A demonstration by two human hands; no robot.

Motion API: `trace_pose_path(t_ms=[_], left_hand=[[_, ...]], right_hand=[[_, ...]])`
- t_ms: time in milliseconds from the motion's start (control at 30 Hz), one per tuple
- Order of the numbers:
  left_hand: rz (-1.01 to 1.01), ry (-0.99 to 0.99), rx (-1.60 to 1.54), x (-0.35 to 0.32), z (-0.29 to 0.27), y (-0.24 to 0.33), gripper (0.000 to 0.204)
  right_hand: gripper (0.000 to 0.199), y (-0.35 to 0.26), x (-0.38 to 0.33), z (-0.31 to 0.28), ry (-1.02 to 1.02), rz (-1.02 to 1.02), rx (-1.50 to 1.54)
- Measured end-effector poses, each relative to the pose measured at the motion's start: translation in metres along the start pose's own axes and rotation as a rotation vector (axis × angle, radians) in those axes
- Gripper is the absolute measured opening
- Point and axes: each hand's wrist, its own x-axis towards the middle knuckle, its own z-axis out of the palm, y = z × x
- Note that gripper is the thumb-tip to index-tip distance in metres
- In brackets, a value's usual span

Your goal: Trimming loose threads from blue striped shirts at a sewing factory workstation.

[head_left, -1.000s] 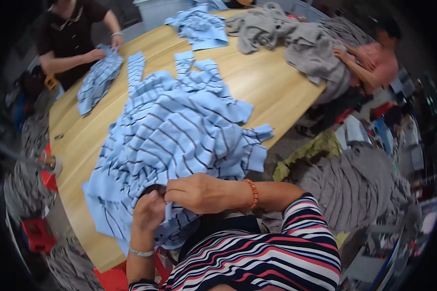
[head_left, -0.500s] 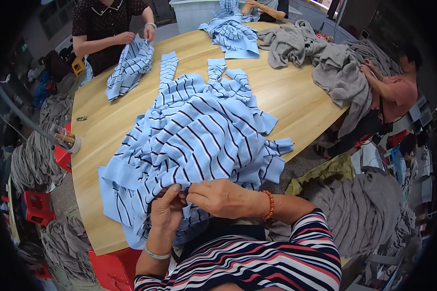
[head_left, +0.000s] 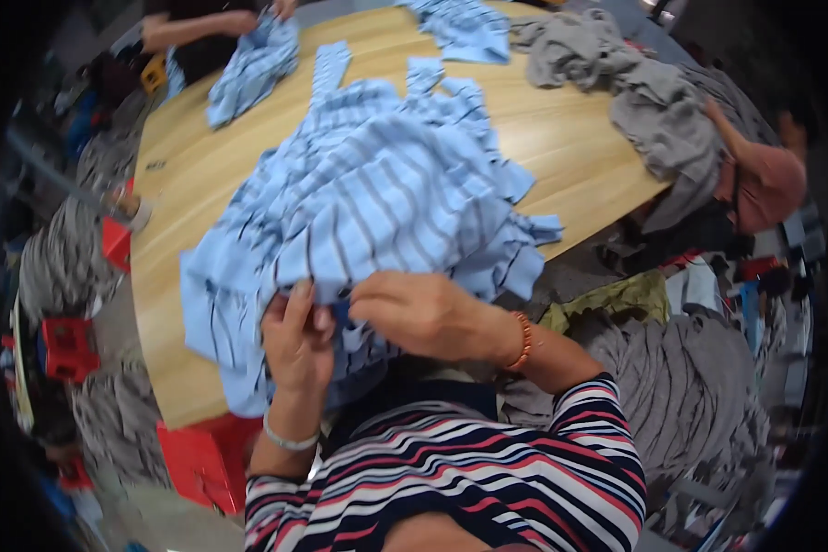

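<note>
A light-blue knit sweater (head_left: 368, 202) with dark stripes lies bunched in front of me, with sleeves and cuffs spreading toward the far side. Its near edge is pinched between the thumb and fingers of my left hand (head_left: 299, 340). Just to the right, my right hand (head_left: 423, 313) is closed, thumb and fingertips pressed together at the same edge. Whether those fingertips grip the cloth or something finer is too blurred to tell. More striped fabric hangs below my hands toward my lap.
The sweater lies on a wooden table (head_left: 580, 175). Across it, a person handles another blue striped garment (head_left: 253, 74); at right, a person in pink (head_left: 771, 184) is beside grey knits (head_left: 667, 115). A red stool (head_left: 207, 460) stands near left, and a grey knit pile (head_left: 681, 396) near right.
The view has tilted, so the table and garments appear higher, and the picture is blurrier. My hands have drawn slightly apart at the sweater's edge. The pink-clad person's arm has risen.
</note>
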Motion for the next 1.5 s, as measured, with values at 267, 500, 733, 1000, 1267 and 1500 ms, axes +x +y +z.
trace_pose_path(t_ms=[267,500,733,1000,1267,1500], left_hand=[[-0.018,0.026,-0.228,-0.003,0.003,0.002,0.012],[-0.200,-0.105,0.169,0.004,-0.012,-0.004,0.016],[0.010,-0.149,0.291,0.004,-0.006,-0.009,0.016],[0.209,-0.147,0.566,0.004,-0.008,-0.012,0.014],[0.180,-0.355,0.765,-0.009,-0.012,-0.002,0.021],[0.409,-0.322,1.178,0.003,-0.021,-0.004,0.009]], right_hand=[[0.028,-0.001,0.004,0.005,-0.031,0.050,0.038],[0.026,-0.002,0.006,0.009,-0.030,0.065,0.028],[0.027,-0.001,0.005,0.004,-0.060,0.103,-0.058],[0.032,0.001,0.006,0.010,-0.043,0.010,-0.190],[0.036,0.002,-0.002,0.014,-0.118,0.034,-0.202],[0.028,0.014,0.001,0.013,-0.216,0.206,-0.002]])
